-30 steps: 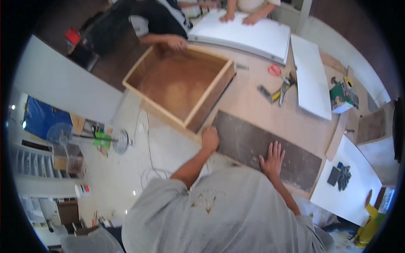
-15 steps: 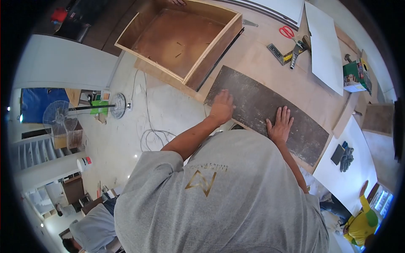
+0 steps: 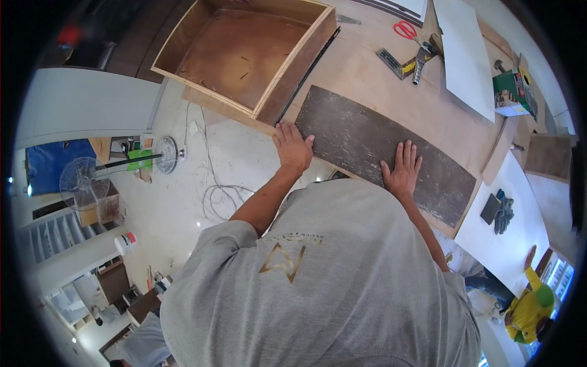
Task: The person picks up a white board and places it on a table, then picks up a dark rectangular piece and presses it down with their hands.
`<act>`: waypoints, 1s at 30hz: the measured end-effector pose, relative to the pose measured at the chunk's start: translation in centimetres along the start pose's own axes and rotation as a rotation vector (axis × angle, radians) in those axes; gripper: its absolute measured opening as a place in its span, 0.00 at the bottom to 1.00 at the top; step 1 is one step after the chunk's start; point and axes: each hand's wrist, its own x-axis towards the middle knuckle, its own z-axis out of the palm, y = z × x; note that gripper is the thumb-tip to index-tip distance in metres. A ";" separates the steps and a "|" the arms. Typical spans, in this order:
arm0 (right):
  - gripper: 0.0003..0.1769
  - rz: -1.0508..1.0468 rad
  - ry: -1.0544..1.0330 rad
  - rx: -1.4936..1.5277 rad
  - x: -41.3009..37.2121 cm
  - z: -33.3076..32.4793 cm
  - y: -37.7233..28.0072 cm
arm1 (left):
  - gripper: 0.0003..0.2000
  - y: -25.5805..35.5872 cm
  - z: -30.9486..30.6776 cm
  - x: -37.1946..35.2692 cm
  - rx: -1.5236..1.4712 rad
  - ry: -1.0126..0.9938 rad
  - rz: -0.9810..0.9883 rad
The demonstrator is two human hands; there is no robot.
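Observation:
A dark brown, worn wooden panel (image 3: pixel 361 131) lies flat on the workbench right in front of me. My right hand (image 3: pixel 401 170) rests palm down on its near half, fingers stretched out and thumb apart. At the panel's left end is my left hand (image 3: pixel 294 148), open, with its fingers extended along the bench edge and the thumb beside the panel's corner. Its fingertips are close to the front corner of a wooden drawer (image 3: pixel 269 101). Several small screws or nails (image 3: pixel 244 76) lie on the drawer's brown bottom.
Red-handled scissors (image 3: pixel 405 29), a square (image 3: pixel 390 63) and a hammer-like tool (image 3: pixel 419 66) lie farther back. White sheets (image 3: pixel 468 61) are at the right, with a green box (image 3: pixel 512 92) and gloves (image 3: pixel 504 213). A person in yellow (image 3: pixel 526 312) stands at right; a fan (image 3: pixel 85 183) stands left.
My left hand has slid left from the panel's surface to its end by the drawer corner. The right hand stays flat on the panel. The view has shifted slightly.

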 end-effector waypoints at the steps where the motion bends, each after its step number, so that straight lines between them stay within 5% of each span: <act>1: 0.47 0.003 -0.002 -0.009 0.1 0.0 0.0 | 0.39 -0.1 -0.2 0.1 0.006 0.018 0.044; 5: 0.48 0.017 -0.052 -0.018 0.3 -0.5 -0.2 | 0.38 2.7 -0.2 -0.1 -0.006 -0.125 0.519; 8: 0.48 0.006 -0.038 -0.007 0.2 -0.2 -0.1 | 0.37 3.3 1.6 0.0 -0.069 -0.151 0.675; 15: 0.48 0.007 -0.073 -0.003 0.1 -0.9 0.1 | 0.38 2.4 0.7 2.4 0.010 -0.050 0.090; 19: 0.48 0.001 -0.058 0.049 0.0 -1.4 0.4 | 0.38 1.5 1.5 2.6 -0.002 0.098 0.367; 21: 0.49 0.000 -0.044 0.081 -0.1 -0.7 0.7 | 0.38 2.1 1.5 1.9 -0.044 -0.017 0.430; 30: 0.46 0.011 -0.015 0.084 -1.4 -1.8 1.7 | 0.38 1.3 2.1 1.3 -0.058 0.008 0.473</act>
